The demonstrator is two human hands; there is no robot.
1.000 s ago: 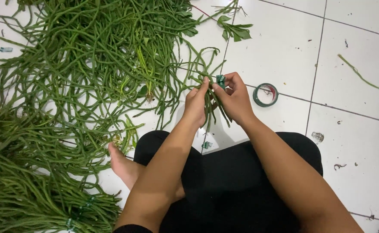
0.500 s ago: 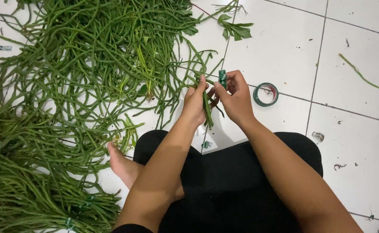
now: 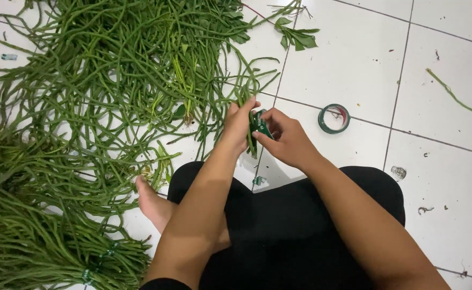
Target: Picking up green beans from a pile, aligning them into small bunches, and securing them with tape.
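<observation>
My left hand (image 3: 239, 124) grips a small bunch of long green beans (image 3: 245, 102) by their ends, above my lap. My right hand (image 3: 285, 140) pinches a strip of green tape (image 3: 261, 124) against that bunch, right beside the left hand. A roll of green tape (image 3: 334, 118) lies on the white tile floor a little to the right of my right hand. A large loose heap of long beans (image 3: 118, 70) spreads over the floor to the left and ahead.
Tied bundles of beans (image 3: 42, 252) lie at the lower left, banded with green tape. My bare foot (image 3: 152, 201) rests beside them. A leafy sprig (image 3: 297, 36) and a stray stem (image 3: 453, 94) lie on the tiles; small scraps are scattered around.
Both hands stayed together on the bunch; the right hand's fingers have worked the green tape around the bean ends, and the bunch hangs slightly straighter.
</observation>
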